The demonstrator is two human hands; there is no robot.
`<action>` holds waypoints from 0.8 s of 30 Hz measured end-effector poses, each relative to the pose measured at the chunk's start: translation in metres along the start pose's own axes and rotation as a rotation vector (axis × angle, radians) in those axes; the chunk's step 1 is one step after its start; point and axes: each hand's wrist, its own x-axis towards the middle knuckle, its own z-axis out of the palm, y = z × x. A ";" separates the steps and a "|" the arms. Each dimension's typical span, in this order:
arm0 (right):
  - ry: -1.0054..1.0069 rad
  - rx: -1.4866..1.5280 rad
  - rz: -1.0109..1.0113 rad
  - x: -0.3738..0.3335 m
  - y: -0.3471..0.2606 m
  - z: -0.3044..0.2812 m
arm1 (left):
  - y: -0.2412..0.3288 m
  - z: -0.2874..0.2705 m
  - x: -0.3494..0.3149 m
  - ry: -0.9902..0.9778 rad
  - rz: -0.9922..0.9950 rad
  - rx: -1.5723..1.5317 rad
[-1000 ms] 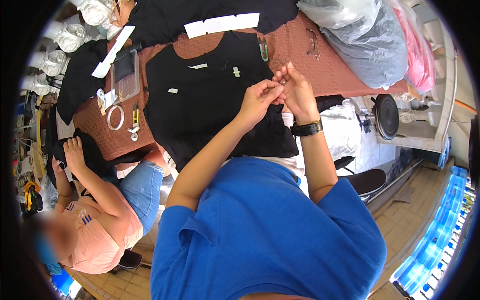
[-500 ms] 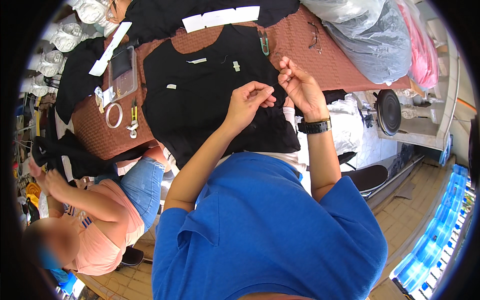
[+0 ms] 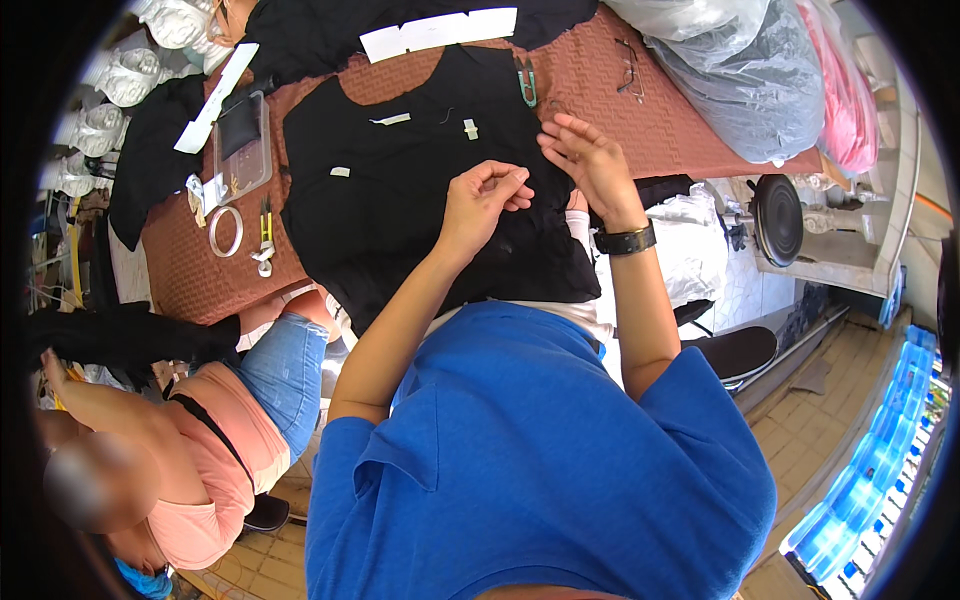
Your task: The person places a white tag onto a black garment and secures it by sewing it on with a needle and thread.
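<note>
A: How do the hands stand?

B: I see the left hand (image 3: 477,203), thumb and forefinger pressed together, above the black garment (image 3: 385,225) on the surface (image 3: 700,130). The right hand (image 3: 595,172), to its right, is loosely spread. Whether either holds something fine, I cannot tell.

A: Good practice?

B: I judge a light pinch, clear of the cloth, best.

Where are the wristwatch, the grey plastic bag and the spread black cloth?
Wristwatch (image 3: 627,241): head view, on its dark band.
Grey plastic bag (image 3: 745,95): head view, on its bulging side.
Spread black cloth (image 3: 395,210): head view, near its middle.
</note>
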 end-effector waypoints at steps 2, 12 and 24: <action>0.176 -0.739 -0.255 0.003 0.019 -0.009 | -0.001 -0.003 0.002 0.015 -0.028 0.040; -0.151 -0.016 0.399 -0.030 0.019 0.023 | -0.001 0.003 -0.008 0.004 -0.047 0.159; -0.083 0.397 0.243 -0.016 0.010 0.005 | 0.007 -0.001 -0.025 0.037 -0.038 0.208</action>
